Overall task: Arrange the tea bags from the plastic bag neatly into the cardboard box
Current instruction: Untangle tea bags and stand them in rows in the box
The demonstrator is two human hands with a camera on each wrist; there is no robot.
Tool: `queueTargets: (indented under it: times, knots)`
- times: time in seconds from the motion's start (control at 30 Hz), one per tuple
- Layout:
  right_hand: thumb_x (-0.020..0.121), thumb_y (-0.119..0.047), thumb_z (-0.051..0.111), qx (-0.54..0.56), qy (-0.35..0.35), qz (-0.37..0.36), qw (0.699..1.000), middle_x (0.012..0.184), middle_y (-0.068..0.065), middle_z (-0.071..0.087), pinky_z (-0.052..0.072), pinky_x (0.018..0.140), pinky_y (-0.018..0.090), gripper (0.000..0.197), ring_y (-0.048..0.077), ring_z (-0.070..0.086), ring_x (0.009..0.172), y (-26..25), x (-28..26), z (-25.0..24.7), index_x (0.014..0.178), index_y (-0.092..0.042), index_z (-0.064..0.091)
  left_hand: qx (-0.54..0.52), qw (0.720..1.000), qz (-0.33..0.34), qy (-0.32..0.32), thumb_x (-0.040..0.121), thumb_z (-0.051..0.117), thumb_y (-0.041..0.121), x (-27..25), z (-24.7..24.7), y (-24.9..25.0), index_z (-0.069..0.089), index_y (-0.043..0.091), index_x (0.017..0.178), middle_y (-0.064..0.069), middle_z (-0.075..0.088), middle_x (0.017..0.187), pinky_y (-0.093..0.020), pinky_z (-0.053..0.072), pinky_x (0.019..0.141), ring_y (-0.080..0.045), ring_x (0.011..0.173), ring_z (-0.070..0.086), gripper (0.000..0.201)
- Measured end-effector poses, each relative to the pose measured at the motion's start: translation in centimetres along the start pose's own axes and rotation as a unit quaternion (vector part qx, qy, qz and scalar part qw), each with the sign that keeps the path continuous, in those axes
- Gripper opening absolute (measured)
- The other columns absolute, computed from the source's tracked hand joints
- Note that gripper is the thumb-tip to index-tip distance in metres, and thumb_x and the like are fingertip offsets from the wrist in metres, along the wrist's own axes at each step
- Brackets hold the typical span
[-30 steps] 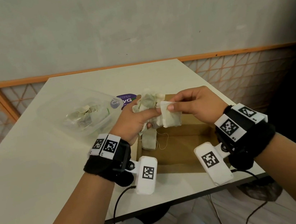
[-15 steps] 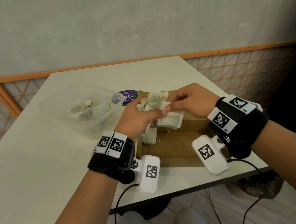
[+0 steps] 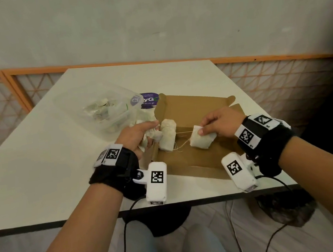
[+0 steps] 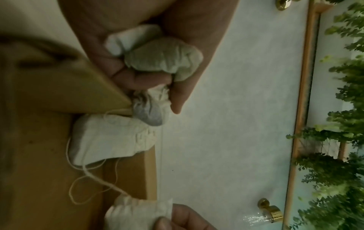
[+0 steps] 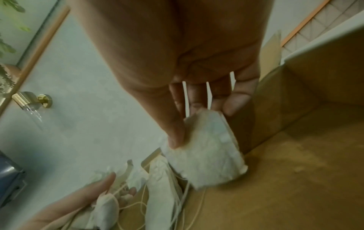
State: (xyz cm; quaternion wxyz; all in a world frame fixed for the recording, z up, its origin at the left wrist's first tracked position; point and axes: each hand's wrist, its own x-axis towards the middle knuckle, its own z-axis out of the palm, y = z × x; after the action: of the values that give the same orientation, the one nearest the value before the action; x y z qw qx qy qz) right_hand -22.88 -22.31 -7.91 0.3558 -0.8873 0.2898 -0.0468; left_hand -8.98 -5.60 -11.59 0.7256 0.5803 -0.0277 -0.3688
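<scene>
While the left hand [image 3: 139,134] is curled around a crumpled bunch of pale tea bags [image 3: 151,135] at the left wall of the open brown cardboard box [image 3: 189,158], the right hand [image 3: 220,124] pinches one single flat, off-white tea bag [image 3: 201,141] between thumb and fingers, above the middle of the box floor. In the left wrist view the bunch [image 4: 163,57] is squeezed between the curled fingers [image 4: 138,77] and the thumb, and some bags hang out below the fist, touching the box edge. In the right wrist view the thumb [image 5: 175,132] presses on the near face of the single bag [image 5: 206,152], and the other fingers are behind it.

One more pale tea bag [image 3: 168,136] leans upright inside the box against its left wall, just beside the left hand. A thin cream string [image 3: 184,142] runs from this side toward the bag in the right hand — I cannot tell to which bag it belongs, and more loose string lies on the box floor.

The clear plastic bag [image 3: 104,110] with more tea bags inside lies on the white table [image 3: 39,163], far left of the box. A round purple sticker [image 3: 147,100] is on the table between the bag and the far left corner of the box — it is partly covered by both.
</scene>
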Motion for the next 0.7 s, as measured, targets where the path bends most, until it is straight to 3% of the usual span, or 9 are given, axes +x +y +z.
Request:
queueTargets:
  times: [0.13, 0.23, 0.33, 0.43, 0.5, 0.63, 0.7]
  knots:
    - [0.079, -0.026, 0.071, -0.109, -0.044, 0.001, 0.993, 0.087, -0.003, 0.060, 0.034, 0.066, 0.015, 0.015, 0.012, 0.051, 0.086, -1.3, 0.0, 0.1, 0.091, -0.018, 0.069, 0.102, 0.995, -0.012, 0.012, 0.076, 0.074, 0.007, -0.1, 0.0, 0.2, 0.064, 0.007, 0.077, -0.005, 0.060, 0.061, -0.012, 0.037, 0.036, -0.011, 0.044, 0.048, 0.010]
    - [0.077, -0.025, 0.073, -0.116, -0.074, -0.007, 0.991, 0.079, -0.009, 0.059, 0.037, 0.068, 0.018, 0.007, 0.009, 0.051, 0.081, -2.5, -0.1, -0.3, 0.080, -0.025, 0.068, 0.193, 0.981, -0.023, 0.002, 0.074, 0.072, 0.002, -0.1, 0.2, 0.2, 0.060, 0.005, 0.073, -0.007, 0.058, 0.050, -0.013, 0.037, 0.038, -0.011, 0.035, 0.047, 0.012]
    - [0.075, -0.022, 0.074, -0.121, -0.077, -0.015, 0.990, 0.078, -0.009, 0.059, 0.040, 0.071, 0.022, 0.008, 0.010, 0.052, 0.083, -3.1, -0.4, -0.7, 0.083, -0.021, 0.071, 0.224, 0.974, -0.023, -0.008, 0.075, 0.070, 0.002, -0.4, 0.3, 0.1, 0.058, 0.006, 0.069, -0.008, 0.057, 0.047, -0.013, 0.037, 0.040, -0.014, 0.037, 0.046, 0.014]
    - [0.076, -0.023, 0.074, -0.138, -0.061, -0.010, 0.989, 0.079, -0.007, 0.059, 0.036, 0.062, 0.016, 0.017, 0.007, 0.050, 0.075, -3.1, -0.7, -0.7, 0.092, -0.017, 0.072, 0.268, 0.963, 0.009, -0.013, 0.076, 0.063, 0.000, -1.1, 0.1, 0.0, 0.056, 0.006, 0.065, -0.010, 0.056, 0.048, -0.013, 0.030, 0.038, -0.017, 0.040, 0.040, 0.015]
    - [0.076, -0.025, 0.074, -0.151, -0.061, -0.009, 0.987, 0.079, -0.008, 0.058, 0.034, 0.058, 0.014, 0.019, 0.003, 0.047, 0.069, -3.1, -1.2, -0.6, 0.093, -0.019, 0.072, 0.288, 0.957, 0.025, -0.009, 0.076, 0.060, -0.001, -1.8, -0.3, -0.1, 0.054, 0.006, 0.064, -0.014, 0.055, 0.053, -0.012, 0.027, 0.036, -0.014, 0.032, 0.038, 0.015]
    - [0.075, -0.023, 0.075, -0.146, -0.087, -0.013, 0.985, 0.081, -0.007, 0.060, 0.041, 0.072, 0.021, 0.021, 0.010, 0.053, 0.083, -3.7, -1.5, 0.1, 0.095, -0.016, 0.073, 0.296, 0.955, 0.028, 0.004, 0.076, 0.061, -0.002, -2.7, -1.2, -0.1, 0.053, 0.009, 0.066, -0.013, 0.053, 0.055, -0.011, 0.027, 0.034, -0.010, 0.027, 0.037, 0.017]
    - [0.076, -0.022, 0.075, -0.127, -0.103, -0.014, 0.986, 0.078, -0.010, 0.059, 0.040, 0.069, 0.019, 0.019, 0.010, 0.052, 0.083, -4.5, -1.8, 0.1, 0.094, -0.015, 0.072, 0.291, 0.956, 0.032, 0.008, 0.075, 0.061, -0.003, -2.9, -1.6, -0.2, 0.052, 0.009, 0.064, -0.011, 0.051, 0.050, -0.012, 0.027, 0.034, -0.011, 0.028, 0.036, 0.018]
